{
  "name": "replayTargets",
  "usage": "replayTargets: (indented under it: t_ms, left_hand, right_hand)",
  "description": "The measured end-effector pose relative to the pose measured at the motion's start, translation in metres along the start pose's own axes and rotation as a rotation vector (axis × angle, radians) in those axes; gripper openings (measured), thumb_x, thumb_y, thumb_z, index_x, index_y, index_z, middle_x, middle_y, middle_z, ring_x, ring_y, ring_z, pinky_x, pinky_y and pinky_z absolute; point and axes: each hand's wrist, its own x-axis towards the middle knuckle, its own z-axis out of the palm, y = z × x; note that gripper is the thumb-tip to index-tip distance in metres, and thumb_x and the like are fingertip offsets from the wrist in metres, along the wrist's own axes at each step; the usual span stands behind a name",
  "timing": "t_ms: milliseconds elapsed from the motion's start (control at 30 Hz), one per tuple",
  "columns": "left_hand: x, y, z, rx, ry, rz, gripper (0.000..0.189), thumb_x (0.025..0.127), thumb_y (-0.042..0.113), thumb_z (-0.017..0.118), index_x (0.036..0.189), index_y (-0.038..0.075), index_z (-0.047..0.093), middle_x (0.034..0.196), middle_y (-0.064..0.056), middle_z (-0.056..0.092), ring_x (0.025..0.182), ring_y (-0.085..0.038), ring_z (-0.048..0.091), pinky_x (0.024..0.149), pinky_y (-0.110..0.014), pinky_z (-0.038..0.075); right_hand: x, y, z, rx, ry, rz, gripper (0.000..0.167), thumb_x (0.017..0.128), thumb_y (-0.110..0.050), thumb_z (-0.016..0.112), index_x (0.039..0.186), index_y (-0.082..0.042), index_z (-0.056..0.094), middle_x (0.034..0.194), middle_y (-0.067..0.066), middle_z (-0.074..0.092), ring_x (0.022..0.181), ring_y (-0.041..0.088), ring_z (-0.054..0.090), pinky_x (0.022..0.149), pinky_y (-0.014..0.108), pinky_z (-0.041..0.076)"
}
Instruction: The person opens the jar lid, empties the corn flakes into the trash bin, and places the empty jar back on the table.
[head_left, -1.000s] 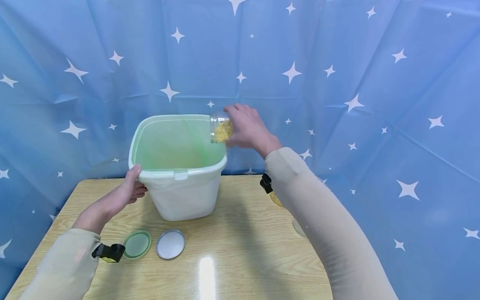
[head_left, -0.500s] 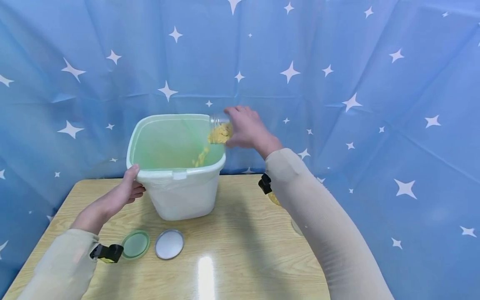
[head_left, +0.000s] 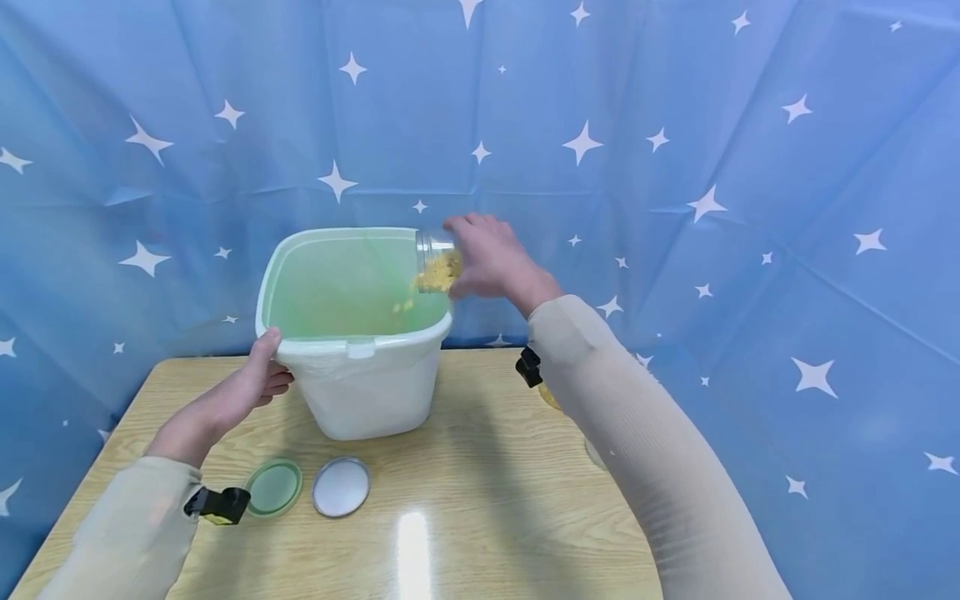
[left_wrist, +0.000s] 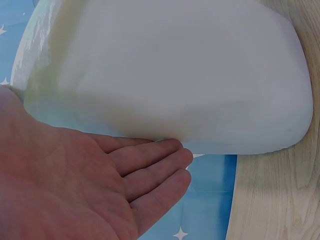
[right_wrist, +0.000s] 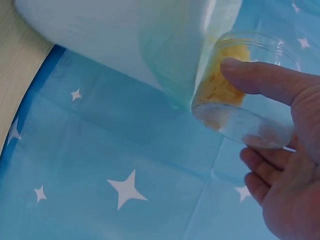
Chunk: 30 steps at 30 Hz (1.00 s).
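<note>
A white plastic bin (head_left: 367, 392) with a green-tinted inside stands at the back of the table in the head view. My left hand (head_left: 240, 387) holds its near-left rim, thumb on top; in the left wrist view the fingers (left_wrist: 150, 170) lie fairly straight beneath the bin's side. Over the bin's right rim, my right hand (head_left: 491, 258) grips a clear jar (right_wrist: 240, 95) tipped on its side, mouth toward the bin. Yellow flakes (head_left: 440, 272) lie inside the jar, and a few pieces fall from its mouth. The bin's bottom is hidden.
On the wooden table (head_left: 465, 508) lie a green lid (head_left: 274, 487) and a silver-rimmed white lid (head_left: 341, 487), in front of the bin. Something yellow (head_left: 549, 397) and a pale round object (head_left: 595, 454) are mostly hidden by the right forearm. A blue star-patterned curtain (head_left: 525, 100) hangs behind.
The jar has tilted further down toward the bin. Yellow flakes came out in a stream half a second ago; now fewer pieces fall. The left hand stays on the rim.
</note>
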Motion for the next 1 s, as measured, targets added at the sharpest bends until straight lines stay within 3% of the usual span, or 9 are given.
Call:
replayTargets:
  t_ms: [533,1000]
  left_hand:
    - [-0.0003,0.0006,0.0014,-0.002,0.014,0.009,0.095,0.094,0.060,-0.016,0.151,-0.013,0.003,0.152,-0.044,0.010,0.140,-0.059,0.017,0.112,-0.069,0.021]
    - [0.0010,0.0022,0.0021,-0.004,0.008,0.010,0.095,0.094,0.061,-0.016,0.151,-0.013,0.002,0.152,-0.044,0.010,0.140,-0.059,0.016,0.112,-0.070,0.021]
  right_hand:
    - [0.0000,0.0049,0.0018,0.039,0.028,0.001,0.100,0.068,-0.024,0.088,0.151,-0.013,0.033,0.153,0.006,0.039,0.142,0.027,0.033,0.123,0.047,0.019]
    - [0.0008,0.0051,-0.0006,-0.016,0.020,-0.007,0.098,0.069,-0.025,0.087,0.150,-0.013,0.034,0.152,0.006,0.041,0.141,0.028,0.034,0.122,0.045,0.022]
